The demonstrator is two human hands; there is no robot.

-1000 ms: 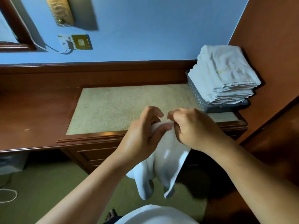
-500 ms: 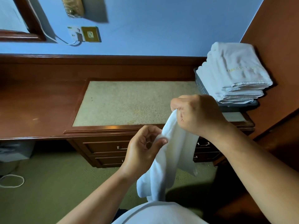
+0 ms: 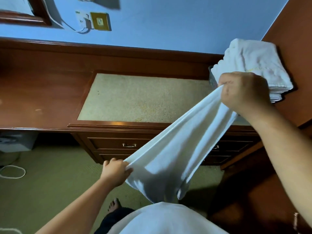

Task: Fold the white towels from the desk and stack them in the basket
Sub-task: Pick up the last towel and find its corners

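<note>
towel stretched between both hands in front of the table

on my feed i see one white towel (image 3: 177, 149) held in the air as a slanting band, crossing in front of the table (image 3: 42, 90) and its drawers (image 3: 129, 145). the right hand (image 3: 244, 92) takes the high end. its fingers are curled tight into a fist round a bunched corner, just beside the basket (image 3: 212, 78). the left hand (image 3: 116, 171) takes the low end, down over the green carpet (image 3: 50, 191). its fingers and thumb pinch the towel's edge, and the cloth gathers at that pinch. the upper edge runs taut between the two grips, while the lower part sags in a loose pouch near the white shirt (image 3: 160, 220).

the basket is dark and mostly hidden. it sits at the right end of the table, and a stack of folded towels (image 3: 253, 65) rises well above its rim. the top one carries a line of yellow stitching i cannot read. a beige inset (image 3: 143, 98) fills the table top to the left of the basket. a wall socket (image 3: 100, 21) sits on the blue wall above. a loop of white cord (image 3: 12, 171) lies on the carpet at the left, and the toes of a bare foot (image 3: 114, 204) show near the bottom.
</note>
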